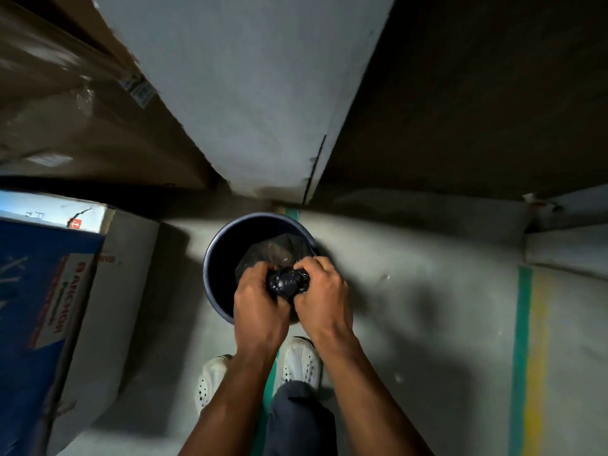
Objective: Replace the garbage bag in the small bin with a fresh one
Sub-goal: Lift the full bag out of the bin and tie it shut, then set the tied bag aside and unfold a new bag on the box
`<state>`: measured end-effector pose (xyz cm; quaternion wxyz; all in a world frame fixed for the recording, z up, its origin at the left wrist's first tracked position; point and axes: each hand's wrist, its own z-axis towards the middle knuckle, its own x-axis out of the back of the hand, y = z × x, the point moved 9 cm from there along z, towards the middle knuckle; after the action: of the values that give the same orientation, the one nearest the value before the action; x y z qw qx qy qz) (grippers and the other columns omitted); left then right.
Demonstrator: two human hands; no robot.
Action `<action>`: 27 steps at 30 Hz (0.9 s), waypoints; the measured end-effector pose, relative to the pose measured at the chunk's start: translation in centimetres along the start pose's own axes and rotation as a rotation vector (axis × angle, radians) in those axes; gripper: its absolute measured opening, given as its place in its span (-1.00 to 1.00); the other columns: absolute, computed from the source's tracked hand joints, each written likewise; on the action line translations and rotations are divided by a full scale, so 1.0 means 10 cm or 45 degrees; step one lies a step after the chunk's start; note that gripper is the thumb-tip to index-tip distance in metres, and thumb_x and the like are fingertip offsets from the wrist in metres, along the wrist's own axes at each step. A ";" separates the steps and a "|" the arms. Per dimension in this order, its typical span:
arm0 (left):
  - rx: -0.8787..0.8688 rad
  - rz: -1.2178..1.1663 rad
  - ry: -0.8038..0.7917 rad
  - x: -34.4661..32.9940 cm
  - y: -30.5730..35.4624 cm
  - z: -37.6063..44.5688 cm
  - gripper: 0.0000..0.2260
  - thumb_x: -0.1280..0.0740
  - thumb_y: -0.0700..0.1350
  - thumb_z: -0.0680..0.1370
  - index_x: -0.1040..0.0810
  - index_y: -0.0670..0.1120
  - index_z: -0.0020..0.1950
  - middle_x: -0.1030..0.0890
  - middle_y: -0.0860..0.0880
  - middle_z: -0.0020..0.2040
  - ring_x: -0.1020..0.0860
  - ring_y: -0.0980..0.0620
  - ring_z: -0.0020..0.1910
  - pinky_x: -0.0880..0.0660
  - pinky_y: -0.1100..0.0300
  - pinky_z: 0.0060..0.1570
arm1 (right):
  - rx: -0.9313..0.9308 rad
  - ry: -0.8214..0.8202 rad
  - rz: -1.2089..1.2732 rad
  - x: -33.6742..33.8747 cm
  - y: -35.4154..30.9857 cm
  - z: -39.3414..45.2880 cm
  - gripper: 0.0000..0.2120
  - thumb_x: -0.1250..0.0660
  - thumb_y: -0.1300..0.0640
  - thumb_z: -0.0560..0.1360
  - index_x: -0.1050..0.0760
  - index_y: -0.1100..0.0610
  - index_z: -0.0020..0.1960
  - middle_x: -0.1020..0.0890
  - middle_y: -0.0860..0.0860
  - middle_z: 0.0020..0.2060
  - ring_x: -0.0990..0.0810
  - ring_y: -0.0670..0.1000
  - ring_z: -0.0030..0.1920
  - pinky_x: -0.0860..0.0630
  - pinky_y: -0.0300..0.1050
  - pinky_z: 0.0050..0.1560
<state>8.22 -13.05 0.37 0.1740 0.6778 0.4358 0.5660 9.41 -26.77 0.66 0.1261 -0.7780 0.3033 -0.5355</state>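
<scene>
A small round dark bin [217, 255] stands on the concrete floor below a wall corner. A black garbage bag [279, 251] sits in its right half, bulging with contents, its top gathered into a tight bunch [289, 284]. My left hand [258, 301] grips that bunch from the left. My right hand [320, 291] grips it from the right. Both hands press close together over the bin's near rim. The left half of the bin's inside is dark, and I cannot tell what it holds.
Stacked cardboard boxes [65, 291], one blue and white, stand close on the left. A white wall corner [263, 110] rises behind the bin. Green and yellow floor stripes [526, 340] run along the right. My white shoes [296, 360] stand just behind the bin.
</scene>
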 end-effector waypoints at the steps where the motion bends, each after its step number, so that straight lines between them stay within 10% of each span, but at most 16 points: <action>1: -0.008 -0.003 -0.016 -0.02 0.12 -0.06 -0.76 -0.33 -0.36 0.34 -0.55 -0.08 -0.08 -0.58 -0.04 -0.13 -0.53 -0.02 -0.16 -0.53 -0.05 -0.08 | -0.033 0.027 0.028 0.14 0.01 -0.06 -0.64 -0.28 0.32 0.36 -0.55 0.00 0.07 -0.58 0.01 0.16 -0.61 0.19 0.06 -0.56 0.03 0.08; 9: -0.038 -0.202 -0.310 -0.57 1.17 -0.59 -0.70 -0.33 -0.42 0.31 -0.58 -0.10 -0.08 -0.65 -0.02 -0.18 -0.62 -0.05 -0.16 -0.59 -0.02 -0.11 | -0.228 0.234 0.163 1.35 0.81 -0.49 -0.58 -0.28 0.35 0.30 -0.58 -0.03 0.05 -0.58 -0.02 0.09 -0.61 0.12 0.03 -0.56 -0.05 0.08; 16: 0.585 -0.739 -0.592 -2.26 0.95 -0.87 -0.63 -0.45 -0.50 0.33 -0.61 -0.19 0.04 -0.64 -0.05 -0.24 -0.58 0.15 -0.47 -0.54 0.23 -0.47 | -0.606 0.423 0.439 1.30 2.49 -0.34 -0.68 -0.27 0.32 0.39 -0.62 0.04 0.05 -0.64 0.06 0.03 -0.61 0.07 0.05 -0.47 -0.20 0.08; 23: 0.285 -0.515 -0.961 -3.61 0.04 -0.65 -0.22 -0.44 -0.29 0.11 -0.49 -0.06 0.35 -0.62 -0.10 0.22 -0.62 -0.05 0.17 -0.59 -0.08 0.15 | -0.637 0.260 0.367 0.28 3.74 0.19 -0.51 -0.38 0.30 0.40 -0.46 0.19 0.32 -0.63 0.19 0.18 -0.58 0.18 0.19 -0.39 -0.18 0.14; 27: 0.402 -0.657 -0.746 -3.26 -0.18 -0.59 -0.63 -0.26 -0.51 0.42 -0.53 -0.21 0.14 -0.61 -0.04 -0.08 -0.61 0.23 -0.18 -0.57 0.28 -0.12 | -0.493 0.350 0.242 0.33 3.56 0.10 -0.48 -0.41 0.28 0.35 -0.48 0.17 0.31 -0.59 0.17 0.21 -0.55 0.18 0.21 -0.42 -0.08 0.22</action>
<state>2.76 -39.19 -19.28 0.3205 0.6972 0.6047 0.2134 -0.89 -56.80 -15.80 -0.0178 -0.6755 0.4865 -0.5538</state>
